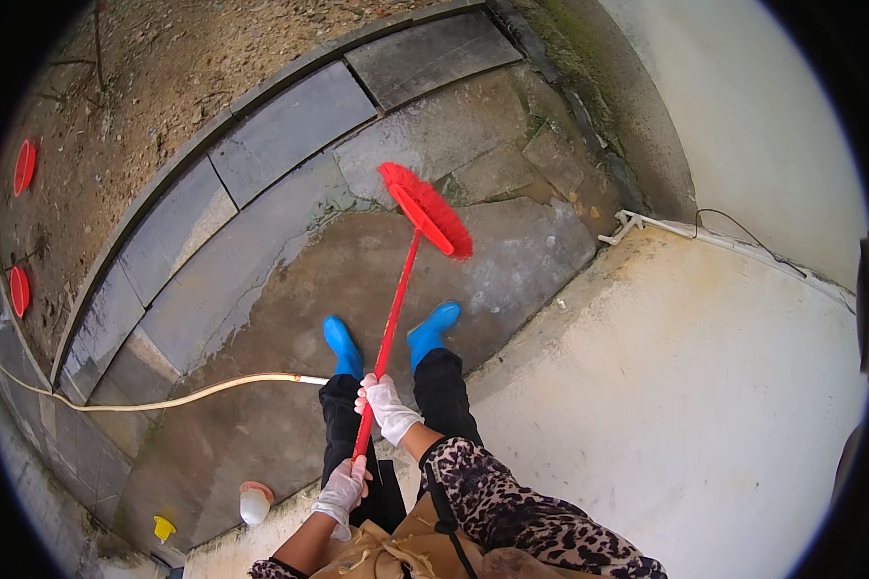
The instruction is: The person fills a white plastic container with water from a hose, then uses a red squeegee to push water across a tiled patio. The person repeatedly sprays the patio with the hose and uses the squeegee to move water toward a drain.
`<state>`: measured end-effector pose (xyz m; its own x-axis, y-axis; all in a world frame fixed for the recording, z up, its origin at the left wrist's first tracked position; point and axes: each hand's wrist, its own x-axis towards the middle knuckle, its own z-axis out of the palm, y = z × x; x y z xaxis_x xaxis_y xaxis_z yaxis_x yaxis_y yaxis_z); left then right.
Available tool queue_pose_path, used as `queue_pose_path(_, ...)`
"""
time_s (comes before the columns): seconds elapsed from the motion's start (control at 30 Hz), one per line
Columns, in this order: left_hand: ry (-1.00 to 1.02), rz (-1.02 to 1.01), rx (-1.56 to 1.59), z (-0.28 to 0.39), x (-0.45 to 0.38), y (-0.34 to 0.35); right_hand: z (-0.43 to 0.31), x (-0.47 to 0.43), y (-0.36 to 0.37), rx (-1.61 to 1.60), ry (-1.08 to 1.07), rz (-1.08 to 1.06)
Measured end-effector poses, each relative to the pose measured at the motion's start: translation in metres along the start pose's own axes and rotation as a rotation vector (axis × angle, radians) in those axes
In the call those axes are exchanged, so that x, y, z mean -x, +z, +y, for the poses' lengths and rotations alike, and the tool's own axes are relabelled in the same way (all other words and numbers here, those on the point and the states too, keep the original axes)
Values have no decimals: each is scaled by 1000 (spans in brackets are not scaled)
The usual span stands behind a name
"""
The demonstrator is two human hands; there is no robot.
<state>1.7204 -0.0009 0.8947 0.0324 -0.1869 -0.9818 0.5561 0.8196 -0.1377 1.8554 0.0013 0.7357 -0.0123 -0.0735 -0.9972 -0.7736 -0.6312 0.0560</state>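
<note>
A red broom slants up and away from my body, and both hands hold its stick. My left hand, in a thin whitish glove, is wrapped around the stick's near end. Farther up, my right hand, gloved the same way, grips the stick in front of my legs. The broom's red bristle head is at the far end, over the damp stone paving; whether the bristles touch the paving I cannot tell. My blue rubber boots stand apart on either side of the stick.
A pale hose runs from the left to beside my leg. Near the wall base are a white dome with a pinkish rim and a yellow object. White walls and a pipe bound the right. Red basins lie on bare soil.
</note>
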Motion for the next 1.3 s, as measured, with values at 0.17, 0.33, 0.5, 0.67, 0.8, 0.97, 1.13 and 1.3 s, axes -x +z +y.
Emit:
queue_pose_path(0.17, 392, -78, 97, 191, -105, 99, -253, -78, -42, 49, -316, -99)
queue_pose_path(0.33, 286, -65, 12, 143, -60, 122, -209, -29, -80, -65, -253, -93)
queue_pose_path(0.5, 114, 31, -7, 74, -23, 158, -131, -4, -123, -23, -78, -84)
queue_pose_path(0.67, 310, -115, 110, 248, -104, 267, -350, -45, -173, -5, -279, -25)
queue_pose_path(0.8, 444, -159, 94, 289, -101, 291, -416, -31, -190, 24, -381, -17)
queue_pose_path(0.97, 297, -41, -175, 176, 0, 247, -257, 28, -199, -221, -309, -75)
queue_pose_path(1.13, 89, -83, -397, 200, -22, 285, -246, 9, -259, -283, -105, 82)
queue_pose_path(1.3, 47, -301, -276, 230, -69, 406, -325, -12, -384, -123, -239, 17)
